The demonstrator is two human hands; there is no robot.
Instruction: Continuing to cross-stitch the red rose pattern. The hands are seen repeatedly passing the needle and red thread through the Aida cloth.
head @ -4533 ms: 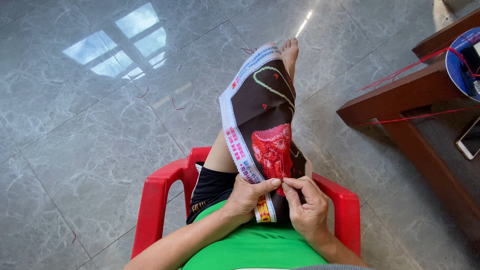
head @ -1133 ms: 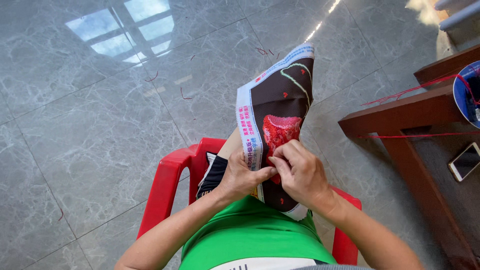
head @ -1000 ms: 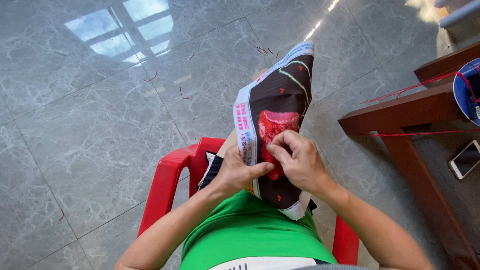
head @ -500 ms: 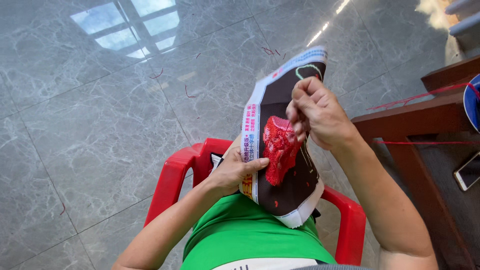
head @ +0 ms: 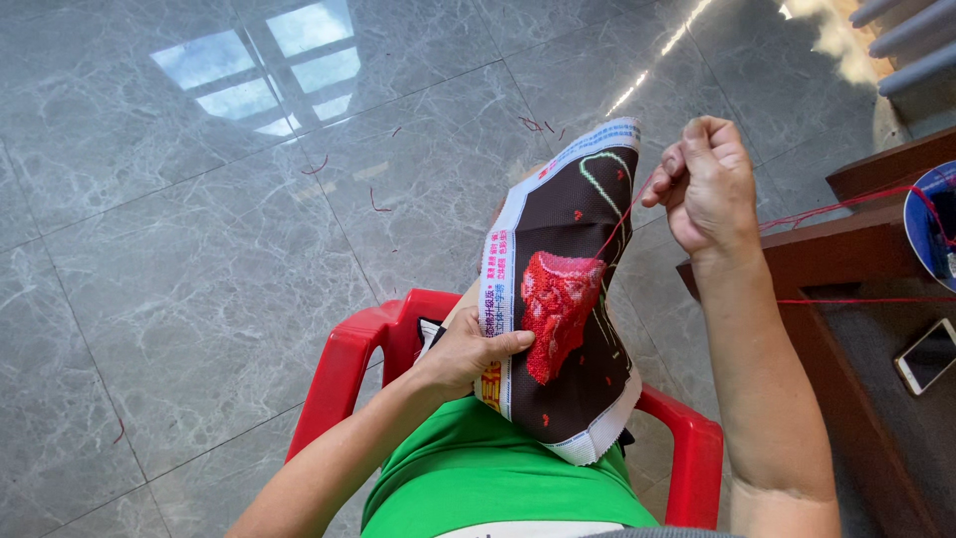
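Observation:
A dark embroidery cloth (head: 573,259) with a white printed border lies over my raised knee. A red stitched patch (head: 555,304) fills its middle. My left hand (head: 466,351) grips the cloth's left edge, thumb on top. My right hand (head: 705,179) is lifted above and to the right of the cloth, fingers pinched on a red thread (head: 619,217) that runs taut down to the red patch. No needle can be made out in the fingers.
I sit on a red plastic chair (head: 349,359) on a grey marble floor (head: 179,249) with thread scraps. A dark wooden table (head: 856,299) stands to the right with a phone (head: 926,355), a blue round container (head: 931,224) and red threads.
My right hand has risen from the red patch up and to the right, drawing the red thread out taut. My left hand still holds the cloth's edge.

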